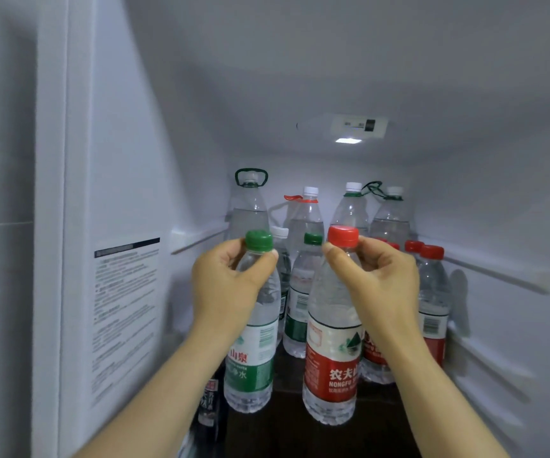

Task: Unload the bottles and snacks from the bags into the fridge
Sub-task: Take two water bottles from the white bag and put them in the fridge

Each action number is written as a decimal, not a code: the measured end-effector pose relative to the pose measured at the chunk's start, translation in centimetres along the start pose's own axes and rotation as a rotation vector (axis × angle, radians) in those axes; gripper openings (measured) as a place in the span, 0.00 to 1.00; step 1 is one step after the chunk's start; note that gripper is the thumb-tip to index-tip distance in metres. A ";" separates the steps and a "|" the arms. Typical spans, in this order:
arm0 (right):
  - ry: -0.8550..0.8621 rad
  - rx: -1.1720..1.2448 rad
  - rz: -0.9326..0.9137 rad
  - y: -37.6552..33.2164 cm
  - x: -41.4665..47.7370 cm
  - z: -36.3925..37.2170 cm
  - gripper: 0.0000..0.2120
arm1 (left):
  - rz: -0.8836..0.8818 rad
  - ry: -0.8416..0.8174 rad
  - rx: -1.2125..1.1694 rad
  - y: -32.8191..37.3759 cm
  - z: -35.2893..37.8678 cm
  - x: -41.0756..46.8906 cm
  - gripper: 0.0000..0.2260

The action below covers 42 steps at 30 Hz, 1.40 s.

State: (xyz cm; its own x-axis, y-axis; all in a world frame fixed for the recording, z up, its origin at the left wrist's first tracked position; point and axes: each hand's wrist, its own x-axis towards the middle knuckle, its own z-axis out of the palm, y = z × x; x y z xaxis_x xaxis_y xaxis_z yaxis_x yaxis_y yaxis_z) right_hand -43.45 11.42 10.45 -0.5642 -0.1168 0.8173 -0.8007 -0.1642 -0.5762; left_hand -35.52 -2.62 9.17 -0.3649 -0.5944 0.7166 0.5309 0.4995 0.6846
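The fridge (128, 160) fills the view, with pale walls on both sides and a printed sticker (125, 319) on its left wall. Its dark shelf (300, 434) carries upright water bottles. At the back stand 4 big bottles (306, 219) in a row, each with a white cap. 3 have green carry loops at the neck and 1 has a red loop.

In front of them are smaller bottles: a red group (432, 292) against the right wall, and a green-capped one (300, 299) beside a white-capped one (280, 233) near the middle. A dark bottle (209, 408) shows at the lower left, partly behind the left forearm.

Nearest the camera, the green bottle (252, 352) is upright at the front left of the shelf and the red bottle (331, 358) is upright at the front middle, apart from each other. I cannot tell whether their bases rest on the shelf.

The left hand (224, 285) pinches the green bottle at the neck, thumb and fingers curled just under the green cap (259, 240). The right hand (382, 279) grasps the red bottle the same way, fingers curled round the neck below the red cap (343, 235).

A small lit light (348, 140) sits in the ceiling at the rear.
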 end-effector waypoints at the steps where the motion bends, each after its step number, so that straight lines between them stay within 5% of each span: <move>1: -0.003 -0.011 -0.003 0.1 0.0 0.1 0.02 | 0.011 0.011 0.027 -0.5 0.2 0.0 0.09; 19: -0.209 -0.375 0.051 1.9 3.6 1.7 0.09 | 0.003 0.016 0.082 -3.2 0.1 0.9 0.03; 35: -0.216 -0.545 0.034 5.1 6.2 2.6 0.11 | -0.005 -0.011 0.072 -3.4 0.1 1.0 0.04; 42: -0.221 -0.606 0.022 6.0 6.3 2.4 0.20 | -0.001 -0.014 0.050 -3.7 0.2 1.2 0.04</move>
State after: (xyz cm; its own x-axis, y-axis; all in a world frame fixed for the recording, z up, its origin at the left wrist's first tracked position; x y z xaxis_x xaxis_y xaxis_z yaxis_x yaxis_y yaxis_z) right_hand -51.33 7.32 12.15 -0.5785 -0.3235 0.7488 -0.7980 0.4149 -0.4372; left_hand -38.06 -5.07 7.46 -0.3759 -0.5865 0.7175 0.4916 0.5301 0.6909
